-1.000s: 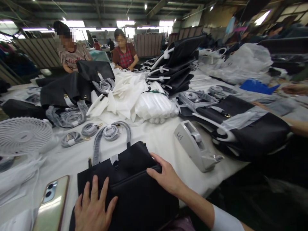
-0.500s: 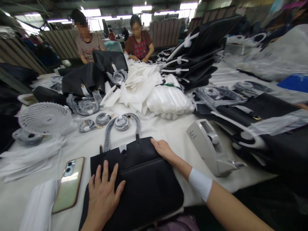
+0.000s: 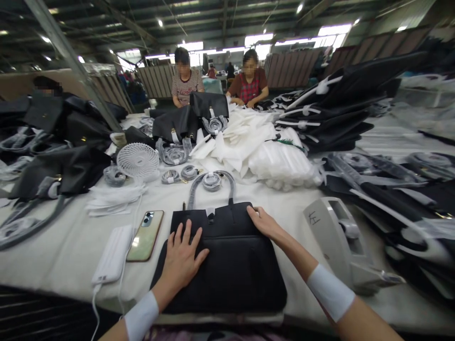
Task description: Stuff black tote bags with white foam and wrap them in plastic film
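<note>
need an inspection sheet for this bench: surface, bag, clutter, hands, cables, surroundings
Surface: white cloth covers the table.
Job's things: black bag lies on the cloth, its wrapped handle pointing away from the wearer.
Clutter: phone and white brick-shaped device left of the bag; fan beyond; tape dispenser to the right.
Hands: left hand spread on the bag; right hand at its upper right corner, grip unclear.
Cables: white cable from the device hangs past the table edge.
Surroundings: people and stacked black bags.

Black bag point(image 3: 231, 274) partly hidden under left hand point(image 3: 184, 253); right-edge bags point(image 3: 386, 208) blurred, cut off by frame.
</note>
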Demonstrator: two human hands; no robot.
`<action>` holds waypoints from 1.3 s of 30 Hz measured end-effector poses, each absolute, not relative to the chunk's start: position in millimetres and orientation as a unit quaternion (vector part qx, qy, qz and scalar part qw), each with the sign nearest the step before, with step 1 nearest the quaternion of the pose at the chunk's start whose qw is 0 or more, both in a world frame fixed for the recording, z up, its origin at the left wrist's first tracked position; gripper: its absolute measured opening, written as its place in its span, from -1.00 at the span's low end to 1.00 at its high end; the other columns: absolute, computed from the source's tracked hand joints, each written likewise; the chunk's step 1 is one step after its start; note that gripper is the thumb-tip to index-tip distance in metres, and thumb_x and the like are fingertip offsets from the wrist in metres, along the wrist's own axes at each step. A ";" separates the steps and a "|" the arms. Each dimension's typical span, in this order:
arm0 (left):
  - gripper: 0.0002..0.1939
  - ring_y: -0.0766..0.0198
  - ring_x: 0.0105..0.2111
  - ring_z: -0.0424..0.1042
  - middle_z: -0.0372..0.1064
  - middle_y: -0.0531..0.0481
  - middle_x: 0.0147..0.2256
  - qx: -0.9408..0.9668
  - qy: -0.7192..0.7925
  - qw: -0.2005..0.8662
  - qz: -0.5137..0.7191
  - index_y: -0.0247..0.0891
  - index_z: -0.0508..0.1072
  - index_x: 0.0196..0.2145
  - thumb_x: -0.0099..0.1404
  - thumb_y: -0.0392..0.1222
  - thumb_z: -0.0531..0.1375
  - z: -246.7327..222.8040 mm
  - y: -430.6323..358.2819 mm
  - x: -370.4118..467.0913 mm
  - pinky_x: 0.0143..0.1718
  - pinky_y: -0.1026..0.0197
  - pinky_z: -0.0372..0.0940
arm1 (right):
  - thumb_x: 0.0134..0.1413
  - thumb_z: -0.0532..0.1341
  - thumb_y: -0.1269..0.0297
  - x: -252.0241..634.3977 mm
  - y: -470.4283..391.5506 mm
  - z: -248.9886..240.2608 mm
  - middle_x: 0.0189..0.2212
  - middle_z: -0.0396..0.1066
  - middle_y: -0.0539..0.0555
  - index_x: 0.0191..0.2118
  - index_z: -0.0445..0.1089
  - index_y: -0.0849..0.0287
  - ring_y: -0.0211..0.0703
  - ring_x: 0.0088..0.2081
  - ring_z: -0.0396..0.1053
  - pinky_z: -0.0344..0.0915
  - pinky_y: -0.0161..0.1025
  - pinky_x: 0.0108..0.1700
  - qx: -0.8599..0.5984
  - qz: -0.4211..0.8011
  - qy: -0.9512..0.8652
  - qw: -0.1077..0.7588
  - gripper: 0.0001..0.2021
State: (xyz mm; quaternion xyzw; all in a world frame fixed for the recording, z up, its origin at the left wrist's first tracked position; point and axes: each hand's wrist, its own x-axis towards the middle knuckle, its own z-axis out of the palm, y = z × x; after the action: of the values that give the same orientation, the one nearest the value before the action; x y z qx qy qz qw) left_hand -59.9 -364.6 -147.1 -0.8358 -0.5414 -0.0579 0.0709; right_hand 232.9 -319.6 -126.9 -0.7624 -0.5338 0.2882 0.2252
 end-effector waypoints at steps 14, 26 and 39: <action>-0.44 -0.21 0.27 0.00 -0.05 -0.18 0.33 -0.844 -0.522 0.078 -0.090 0.04 0.20 0.25 0.34 0.17 0.04 -157.8 -355.4 -54.8 0.16 -0.25 0.02 | 0.29 -0.01 0.03 211.6 -354.0 -109.9 -0.22 0.49 0.34 0.08 0.29 0.32 0.18 -0.14 0.47 0.31 -0.05 -0.15 -0.816 0.147 -0.554 0.073 -0.53; -0.45 -0.25 0.27 -0.02 0.02 -0.19 0.31 -0.849 -0.499 0.106 -0.134 0.07 0.20 0.24 0.32 0.09 0.11 -157.4 -356.0 -51.2 0.17 -0.35 -0.10 | 0.23 -0.02 -0.14 190.3 -353.8 -133.8 0.38 -0.16 0.26 0.36 -0.04 -0.01 0.23 0.38 -0.28 -0.31 0.20 0.30 -0.680 0.086 -0.726 0.054 -0.34; -0.34 0.00 0.14 0.20 0.29 -0.10 0.16 -0.893 -0.328 0.236 -0.199 0.05 0.13 0.28 0.28 0.23 0.09 -159.0 -370.6 -47.5 0.27 -0.14 -0.38 | 0.24 -0.07 -0.03 269.3 -292.6 -61.3 -0.30 0.56 0.17 -0.18 0.53 0.23 -0.03 -0.25 0.47 0.31 -0.22 -0.17 -0.766 0.063 -0.540 0.342 -0.47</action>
State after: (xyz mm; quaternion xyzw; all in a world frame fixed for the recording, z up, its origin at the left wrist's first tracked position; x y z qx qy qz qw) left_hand -47.5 -370.6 -159.0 -0.8926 -0.3284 -0.1987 0.2364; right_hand 269.3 -292.6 -61.3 -0.7665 -0.5399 0.0627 0.3422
